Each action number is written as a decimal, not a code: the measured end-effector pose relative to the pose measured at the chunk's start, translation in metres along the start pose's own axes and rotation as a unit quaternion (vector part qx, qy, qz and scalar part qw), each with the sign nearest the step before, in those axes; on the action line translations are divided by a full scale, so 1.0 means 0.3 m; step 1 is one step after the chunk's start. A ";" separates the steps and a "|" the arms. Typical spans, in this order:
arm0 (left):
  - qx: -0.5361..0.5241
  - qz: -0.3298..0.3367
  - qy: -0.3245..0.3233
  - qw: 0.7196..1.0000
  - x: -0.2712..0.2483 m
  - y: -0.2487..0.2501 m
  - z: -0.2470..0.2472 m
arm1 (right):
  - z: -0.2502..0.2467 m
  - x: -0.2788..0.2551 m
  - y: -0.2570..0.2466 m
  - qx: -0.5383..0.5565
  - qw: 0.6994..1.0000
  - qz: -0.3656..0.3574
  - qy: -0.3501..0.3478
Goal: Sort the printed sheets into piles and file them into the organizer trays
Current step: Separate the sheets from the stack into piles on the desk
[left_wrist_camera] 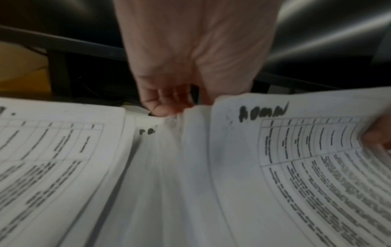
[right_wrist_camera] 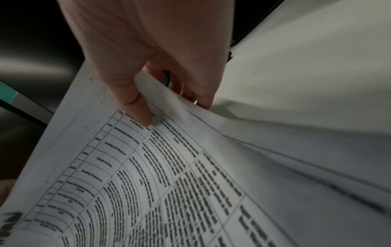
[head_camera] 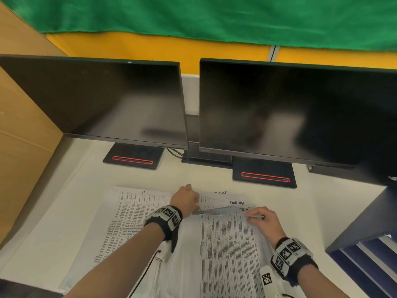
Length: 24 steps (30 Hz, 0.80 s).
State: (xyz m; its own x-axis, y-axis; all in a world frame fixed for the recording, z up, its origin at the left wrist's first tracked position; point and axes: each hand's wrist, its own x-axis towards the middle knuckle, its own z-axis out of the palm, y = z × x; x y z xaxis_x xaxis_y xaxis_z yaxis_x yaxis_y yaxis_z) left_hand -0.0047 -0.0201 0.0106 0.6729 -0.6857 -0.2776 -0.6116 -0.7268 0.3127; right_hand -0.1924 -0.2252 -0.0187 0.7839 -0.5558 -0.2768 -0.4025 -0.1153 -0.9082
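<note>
Fingertips of left hand (head_camera: 186, 198) hidden under lifted sheet (head_camera: 225, 210), handwriting illegible.

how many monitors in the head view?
2. Left monitor and right monitor stand side by side at the back of the desk, both dark. None appears hidden.

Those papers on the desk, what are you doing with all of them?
A person is sorting printed sheets on a white desk in front of two dark monitors. The left hand grips the top left edge of a lifted sheet, and the right hand pinches its top right corner, thumb on top. A separate pile lies to the left. The dark blue organizer trays stand at the right; none of these sheets has reached them yet.
</note>
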 end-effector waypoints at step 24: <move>0.047 0.060 0.109 0.991 -0.012 -0.045 -0.046 | -0.020 0.017 0.001 0.005 0.999 0.038 -0.026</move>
State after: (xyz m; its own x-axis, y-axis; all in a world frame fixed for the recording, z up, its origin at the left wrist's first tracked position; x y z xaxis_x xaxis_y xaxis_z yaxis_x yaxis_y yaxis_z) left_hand 0.0067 -0.0072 0.0199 0.6604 -0.7500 -0.0369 -0.7221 -0.6477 0.2428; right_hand -0.1914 -0.2329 -0.0186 0.7752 -0.5183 -0.3611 -0.4576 -0.0667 -0.8866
